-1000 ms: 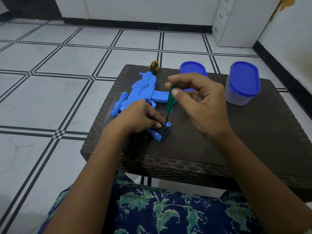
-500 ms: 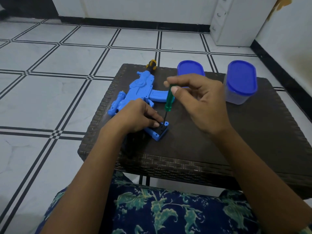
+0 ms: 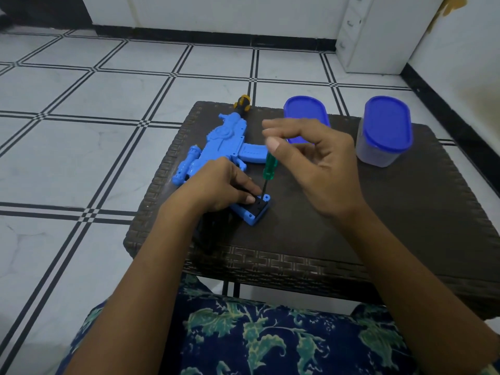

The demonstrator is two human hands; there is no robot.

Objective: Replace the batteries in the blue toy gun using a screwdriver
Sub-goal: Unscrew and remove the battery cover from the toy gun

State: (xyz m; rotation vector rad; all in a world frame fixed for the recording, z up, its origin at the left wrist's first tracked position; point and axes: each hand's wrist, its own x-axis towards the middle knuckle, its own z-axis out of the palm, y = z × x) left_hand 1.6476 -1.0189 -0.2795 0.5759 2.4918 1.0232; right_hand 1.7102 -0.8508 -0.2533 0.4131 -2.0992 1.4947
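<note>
Early: mid-frame on the dark woven table (image 3: pixel 378 212), left hand (image 3: pixel 216 188) grip clamps the blue plastic toy gun (image 3: pixel 219 147); right hand (image 3: pixel 319 169) grip pinches the green-handled screwdriver (image 3: pixel 269 169) upright on its battery cover (batteries seemingly unswapped).

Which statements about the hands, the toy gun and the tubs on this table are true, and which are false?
1. The right hand pinches a green screwdriver, tip down on the grip end of the toy gun. True.
2. The left hand is lifted off the gun. False: it holds the gun down on the table.
3. Both tubs are red on top. False: their lids are blue.
4. A yellow and black handle lies beyond the gun. True.
</note>
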